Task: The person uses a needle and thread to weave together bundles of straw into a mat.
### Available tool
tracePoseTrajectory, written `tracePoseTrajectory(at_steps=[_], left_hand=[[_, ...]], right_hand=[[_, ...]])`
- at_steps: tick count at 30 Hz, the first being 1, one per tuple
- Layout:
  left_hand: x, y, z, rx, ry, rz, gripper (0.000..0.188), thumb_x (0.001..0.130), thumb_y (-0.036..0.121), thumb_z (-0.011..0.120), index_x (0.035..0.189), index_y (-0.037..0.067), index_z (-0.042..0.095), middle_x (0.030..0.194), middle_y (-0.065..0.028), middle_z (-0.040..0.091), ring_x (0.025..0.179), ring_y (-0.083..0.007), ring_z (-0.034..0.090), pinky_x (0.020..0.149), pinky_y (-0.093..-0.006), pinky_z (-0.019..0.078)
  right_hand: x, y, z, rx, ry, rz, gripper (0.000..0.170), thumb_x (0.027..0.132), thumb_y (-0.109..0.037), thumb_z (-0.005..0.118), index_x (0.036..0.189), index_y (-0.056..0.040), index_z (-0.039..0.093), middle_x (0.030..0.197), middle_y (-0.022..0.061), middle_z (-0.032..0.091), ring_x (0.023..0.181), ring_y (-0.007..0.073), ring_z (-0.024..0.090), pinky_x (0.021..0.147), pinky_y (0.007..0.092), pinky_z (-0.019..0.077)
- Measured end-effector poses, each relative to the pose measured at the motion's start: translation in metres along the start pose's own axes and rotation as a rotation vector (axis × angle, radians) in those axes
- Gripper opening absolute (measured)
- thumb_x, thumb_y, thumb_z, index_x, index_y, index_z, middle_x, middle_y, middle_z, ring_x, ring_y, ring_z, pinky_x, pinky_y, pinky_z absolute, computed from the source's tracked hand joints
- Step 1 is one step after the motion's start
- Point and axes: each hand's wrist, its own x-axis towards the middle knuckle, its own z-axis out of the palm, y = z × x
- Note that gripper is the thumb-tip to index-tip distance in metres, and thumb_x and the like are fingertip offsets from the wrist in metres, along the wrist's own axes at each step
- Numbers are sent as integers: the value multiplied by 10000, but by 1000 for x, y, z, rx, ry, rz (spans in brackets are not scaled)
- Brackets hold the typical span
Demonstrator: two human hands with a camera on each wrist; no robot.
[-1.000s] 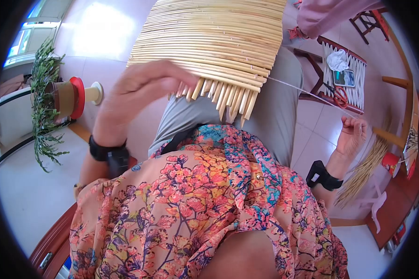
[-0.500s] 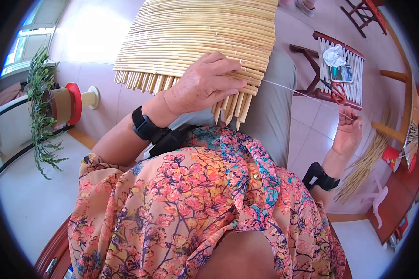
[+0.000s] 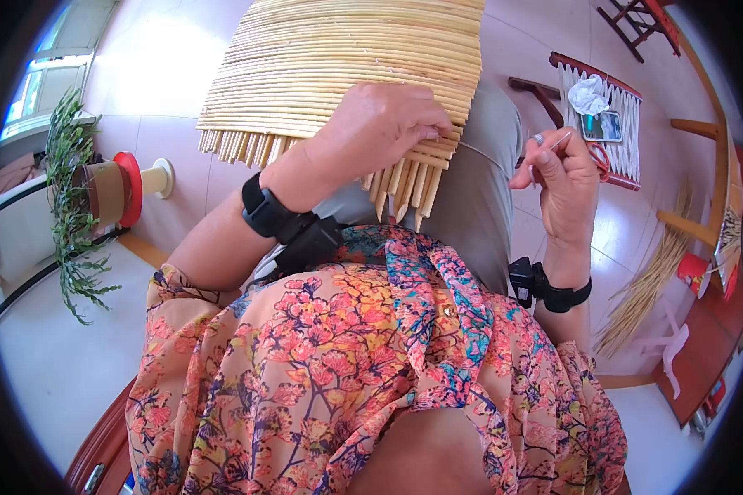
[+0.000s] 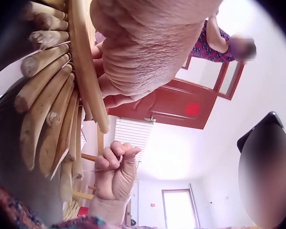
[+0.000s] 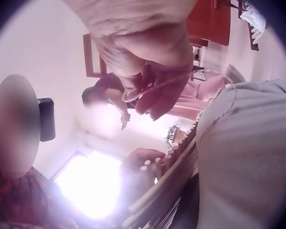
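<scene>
The mat of pale stalks (image 3: 347, 66) is lying across the person's lap, its near edge bristling with slanted, cut stalk ends (image 3: 398, 183) that are sticking out toward the blouse. The left hand (image 3: 380, 120) is holding the mat near its right edge, the grip being narrow, with fingers curling behind the stalks. The right hand (image 3: 565, 181) is standing off to the side, thumb and fingers pinching the cord (image 5: 207, 70); that grip is closing on nothing thicker than the thread.

The cord is the weak spot. In the right wrist view it is hanging in a loose loop from the fingers over the trouser leg (image 3: 483, 214) – slack rather than taut. With so little tension, the outermost binding could be loosening and letting a stalk slide out of line. The loop could also be catching on a projecting stalk end or twisting into a knot. A sudden hard pull would be risking the opposite trouble: a snapped cord, or an edge stalk being dragged askew if the left hand is pressing too lightly. Too tight a squeeze, meanwhile, could be splitting a dry stalk.

The mat is resting on soft, sloping legs, so a shifting knee could be tipping it. The scissors (image 3: 601, 162) are lying on the stool (image 3: 632, 165), apart from both hands.
</scene>
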Motion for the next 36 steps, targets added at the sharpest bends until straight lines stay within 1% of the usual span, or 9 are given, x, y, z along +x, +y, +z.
tracePoseTrajectory(at_steps=[10, 16, 19, 21, 25, 27, 30, 32, 36], left_hand=[[15, -11, 5, 59, -140, 156, 52, 757, 46, 582, 807, 46, 568, 730, -67, 544, 690, -257, 554, 600, -321, 444], [7, -7, 6, 22, -49, -11, 57, 807, 21, 531, 854, 24, 499, 765, -87, 521, 679, -228, 542, 610, -298, 440], [8, -6, 2, -174, -45, -217, 22, 872, 29, 481, 853, 27, 490, 783, -58, 536, 693, -165, 549, 633, -276, 445], [8, -11, 1, -663, 75, -442, 83, 920, 61, 435, 857, 29, 478, 821, -33, 544, 720, -126, 547, 673, -255, 450], [2, 1, -26, -992, 285, -294, 114, 934, 100, 436, 882, 18, 496, 838, -69, 566, 779, -136, 568, 688, -265, 459], [-13, 6, -51, -974, 250, -252, 142, 934, 136, 451, 886, 12, 501, 832, -68, 559, 785, -134, 554, 686, -263, 448], [-49, -10, -91, -886, -121, -206, 146, 893, 163, 529, 905, 18, 515, 822, -67, 562, 744, -162, 554, 667, -261, 441], [-72, -26, -108, 1, -534, -317, 198, 803, 172, 624, 899, 33, 520, 810, -74, 562, 687, -194, 537, 655, -276, 438], [-85, -6, -97, 284, -425, -416, 337, 713, 185, 682, 1002, 69, 552, 931, -93, 576, 820, -259, 566, 739, -328, 465]], right_hand=[[-15, 8, -58, 351, 298, -91, 147, 885, -185, 562, 821, -57, 530, 810, 64, 552, 596, 129, 531, 558, 289, 519], [-17, 18, -49, 311, 330, -38, 140, 891, -187, 555, 834, -61, 536, 824, 66, 578, 664, 156, 593, 584, 298, 535], [-15, 17, -42, 306, 344, 2, 132, 889, -185, 558, 836, -66, 536, 801, 59, 586, 656, 164, 602, 596, 301, 540], [-14, 18, -40, 330, 307, -16, 126, 885, -184, 564, 829, -74, 539, 779, 55, 588, 611, 159, 585, 554, 285, 516], [-14, 21, -55, 369, 286, -64, 122, 874, -186, 583, 836, -75, 551, 765, 51, 580, 588, 138, 548, 512, 253, 460], [-16, 24, -65, 397, 377, -76, 130, 861, -192, 602, 851, -69, 562, 756, 45, 570, 576, 119, 501, 490, 236, 403], [-20, 29, -82, 446, 392, -83, 149, 853, -182, 612, 912, -48, 582, 755, 40, 559, 601, 113, 487, 515, 229, 398], [-22, 32, -91, 470, 427, -79, 159, 853, -176, 611, 931, -40, 586, 758, 39, 556, 612, 114, 489, 524, 227, 400], [-26, 39, -99, 525, 437, -42, 173, 862, -156, 598, 965, -17, 586, 776, 38, 548, 639, 112, 491, 551, 223, 400]])
